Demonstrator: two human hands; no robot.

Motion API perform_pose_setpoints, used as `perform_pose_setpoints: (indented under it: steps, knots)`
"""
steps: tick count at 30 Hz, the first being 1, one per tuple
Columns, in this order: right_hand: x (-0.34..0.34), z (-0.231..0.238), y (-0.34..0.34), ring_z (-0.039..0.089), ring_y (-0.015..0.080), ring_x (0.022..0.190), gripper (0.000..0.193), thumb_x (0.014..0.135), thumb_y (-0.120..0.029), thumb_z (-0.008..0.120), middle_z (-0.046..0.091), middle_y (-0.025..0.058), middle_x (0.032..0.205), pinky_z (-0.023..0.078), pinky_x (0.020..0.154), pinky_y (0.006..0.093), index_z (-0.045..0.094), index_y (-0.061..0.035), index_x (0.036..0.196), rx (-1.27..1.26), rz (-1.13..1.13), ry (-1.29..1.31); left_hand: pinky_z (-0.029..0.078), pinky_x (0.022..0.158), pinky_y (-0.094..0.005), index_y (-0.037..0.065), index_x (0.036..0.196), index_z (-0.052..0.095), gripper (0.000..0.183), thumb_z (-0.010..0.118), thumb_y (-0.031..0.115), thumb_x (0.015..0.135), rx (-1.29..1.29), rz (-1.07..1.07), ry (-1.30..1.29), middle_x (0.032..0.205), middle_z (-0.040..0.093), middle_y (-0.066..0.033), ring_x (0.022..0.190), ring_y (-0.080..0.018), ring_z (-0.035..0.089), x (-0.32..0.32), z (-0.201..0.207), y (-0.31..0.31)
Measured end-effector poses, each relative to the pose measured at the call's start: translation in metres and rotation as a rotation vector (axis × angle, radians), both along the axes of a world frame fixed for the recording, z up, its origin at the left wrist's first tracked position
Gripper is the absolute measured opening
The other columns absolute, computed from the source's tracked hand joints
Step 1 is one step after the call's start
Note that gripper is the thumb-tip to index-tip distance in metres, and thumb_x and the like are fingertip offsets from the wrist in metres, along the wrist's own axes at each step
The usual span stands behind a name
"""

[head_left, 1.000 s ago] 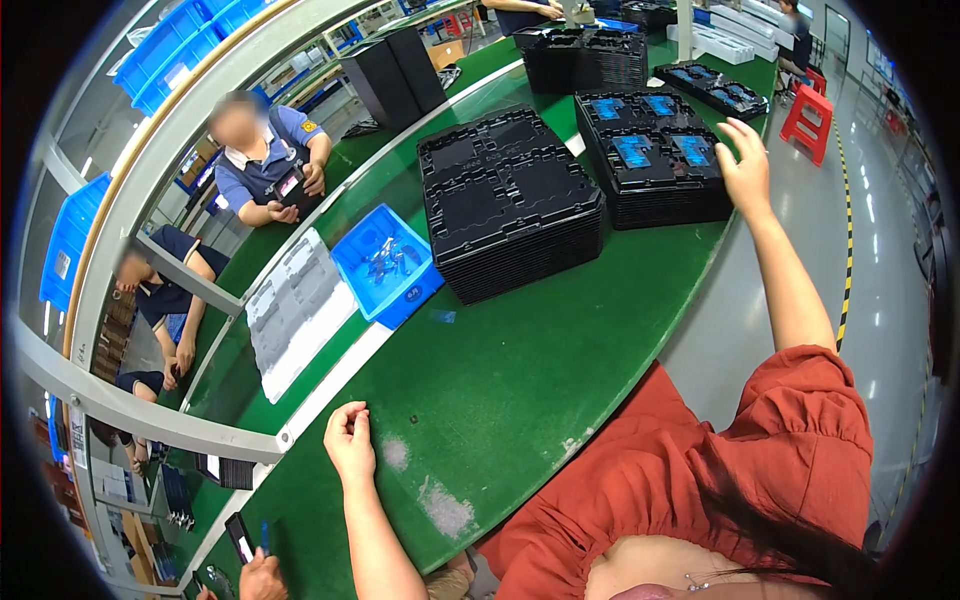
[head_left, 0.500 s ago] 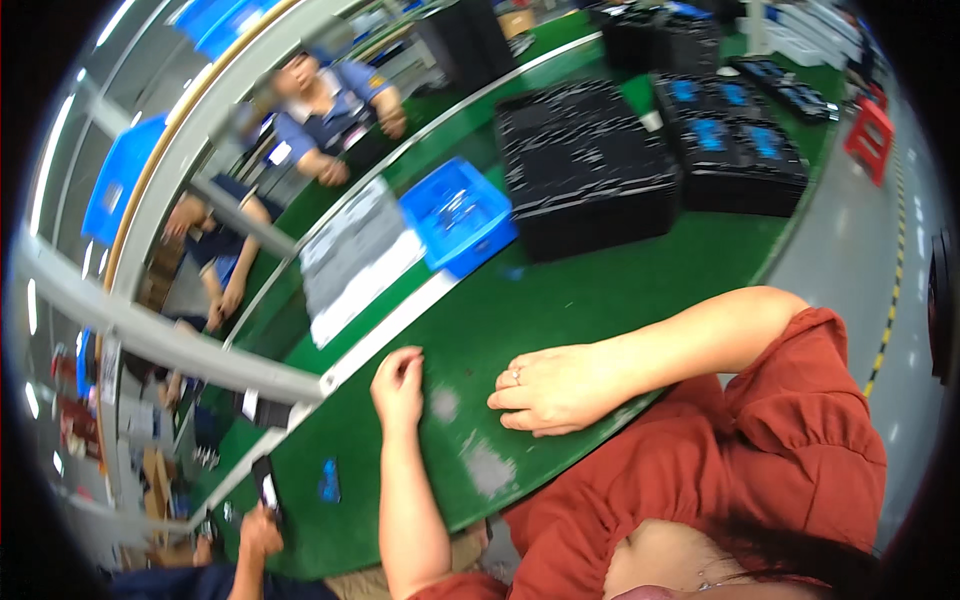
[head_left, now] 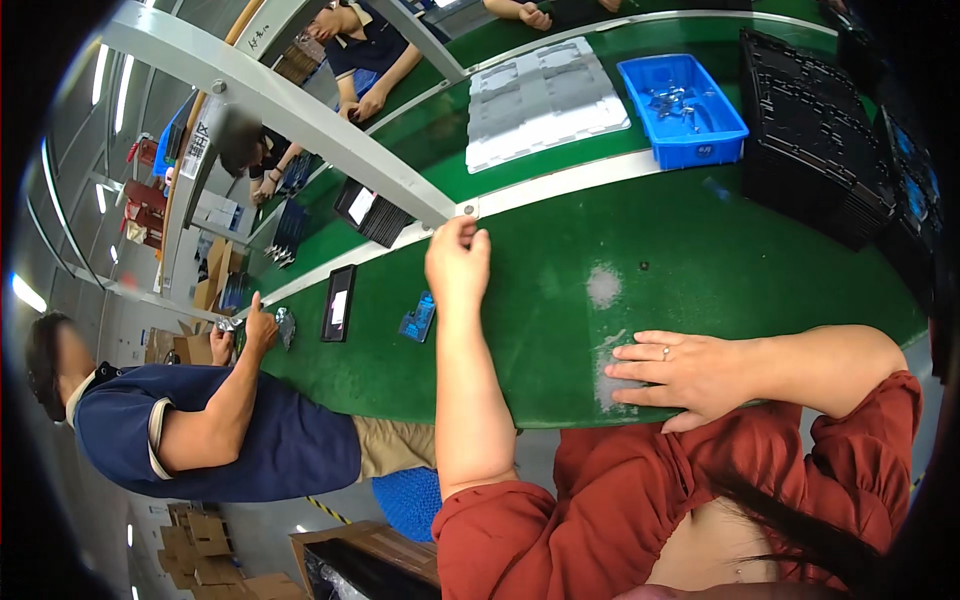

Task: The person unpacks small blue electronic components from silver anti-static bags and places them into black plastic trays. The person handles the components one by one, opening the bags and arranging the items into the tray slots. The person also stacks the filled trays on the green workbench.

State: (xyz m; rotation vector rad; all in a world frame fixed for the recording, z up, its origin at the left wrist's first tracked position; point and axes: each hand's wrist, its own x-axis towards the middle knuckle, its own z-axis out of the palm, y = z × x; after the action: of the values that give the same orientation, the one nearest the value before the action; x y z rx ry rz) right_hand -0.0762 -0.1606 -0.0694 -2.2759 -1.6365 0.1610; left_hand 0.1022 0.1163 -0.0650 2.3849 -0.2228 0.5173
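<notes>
My left hand [head_left: 459, 262] is raised over the green table [head_left: 540, 300], beside the foot of a grey metal post [head_left: 400, 185]. Its fingers are loosely curled in, and I see nothing held in them. Left of that wrist, a small blue part [head_left: 418, 318] lies on the table, with a flat black tray [head_left: 338, 304] bearing a white label farther left. My right hand [head_left: 684, 376] rests flat near the table's front edge, fingers spread, over a worn grey patch [head_left: 607, 372]. A ring is on one finger, and the hand is empty.
A blue bin [head_left: 690, 145] of small clear pieces stands at the back, beside a grey-white moulded sheet [head_left: 545, 105]. Stacked black trays [head_left: 815, 140] fill the right. At the left, a co-worker in navy [head_left: 250, 425] handles a small silvery item. Black pieces [head_left: 372, 212] lie behind the post.
My view has swung to the left. My left hand has moved toward the post's foot, and the fingers of my right hand have spread flat. The co-worker has let go of the black tray.
</notes>
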Motion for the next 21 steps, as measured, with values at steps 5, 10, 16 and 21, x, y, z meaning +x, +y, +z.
perform_pose_setpoints:
  steps: [5, 10, 16, 21]
  knots:
    - [-0.002, 0.001, -0.005, 0.029, 0.0324, 0.136, 0.065, 0.082, -0.041, 0.062, 0.035, 0.0209, 0.144, 0.021, 0.113, 0.0461, 0.047, -0.0033, 0.132, 0.004, -0.015, -0.006, 0.048, 0.088, -0.0441, 0.004, 0.124, 0.052, 0.061, 0.066, 0.041, 0.079, 0.502, 0.488, 0.196, 0.118, 0.057, -0.0191, 0.105, -0.0345, 0.059, -0.029, 0.023, 0.053]
    - [-0.003, 0.002, -0.005, 0.030, 0.0320, 0.136, 0.066, 0.081, -0.042, 0.063, 0.036, 0.0202, 0.143, 0.023, 0.112, 0.0458, 0.047, -0.0033, 0.132, -0.013, -0.021, -0.044, 0.048, 0.088, -0.0456, 0.003, 0.126, 0.052, 0.080, 0.059, 0.066, 0.075, 0.580, 0.603, 0.396, 0.123, 0.054, -0.0218, 0.106, -0.0378, 0.058, -0.046, -0.001, 0.072]
    - [-0.006, 0.001, -0.005, 0.031, 0.0322, 0.135, 0.067, 0.080, -0.040, 0.064, 0.037, 0.0200, 0.142, 0.024, 0.112, 0.0462, 0.046, -0.0036, 0.133, 0.004, -0.032, -0.034, 0.048, 0.089, -0.0436, 0.003, 0.125, 0.051, 0.069, 0.068, 0.050, 0.076, 0.531, 0.594, 0.183, 0.125, 0.052, -0.0174, 0.107, -0.0357, 0.057, -0.042, -0.010, 0.063]
    - [-0.010, 0.003, -0.008, 0.031, 0.0323, 0.135, 0.068, 0.080, -0.039, 0.065, 0.036, 0.0201, 0.143, 0.023, 0.112, 0.0460, 0.045, -0.0035, 0.134, -0.014, -0.051, -0.060, 0.040, 0.100, -0.0420, 0.004, 0.128, 0.048, 0.062, 0.069, 0.031, 0.076, 0.372, 0.445, 0.131, 0.133, 0.045, -0.0159, 0.121, -0.0338, 0.046, -0.036, -0.025, 0.072]
